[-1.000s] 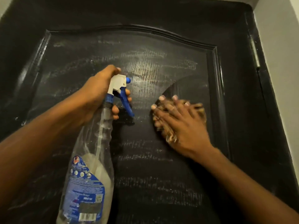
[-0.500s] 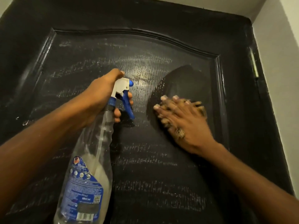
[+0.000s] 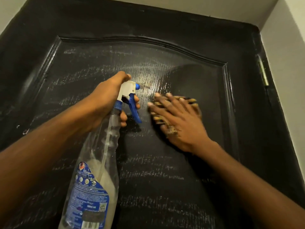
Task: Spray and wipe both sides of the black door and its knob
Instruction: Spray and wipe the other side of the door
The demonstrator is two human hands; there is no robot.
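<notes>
There is one black door (image 3: 165, 171), and it fills almost the whole view. It has one raised panel with a curved top edge, and pale wet streaks run across the panel. One metal hinge (image 3: 263, 71) sits on the door's right edge, next to a light wall (image 3: 288, 47). There is one spray bottle (image 3: 99, 179). It is see-through, with a blue label low down, a white top and a blue trigger (image 3: 134, 109). There is one cloth (image 3: 196, 104), brownish and striped, lying flat on the door panel. There are two hands. The left hand (image 3: 107, 100) is wrapped tight round the neck of the spray bottle, with its fingers curled in front by the trigger, and the nozzle points at the door. The right hand (image 3: 179, 123) is spread out flat with its fingers straight and apart. It presses the cloth against the door, just to the right of the spray bottle's top. The right hand looks a bit blurry. The patch of door around the cloth is darker and has no streaks.
</notes>
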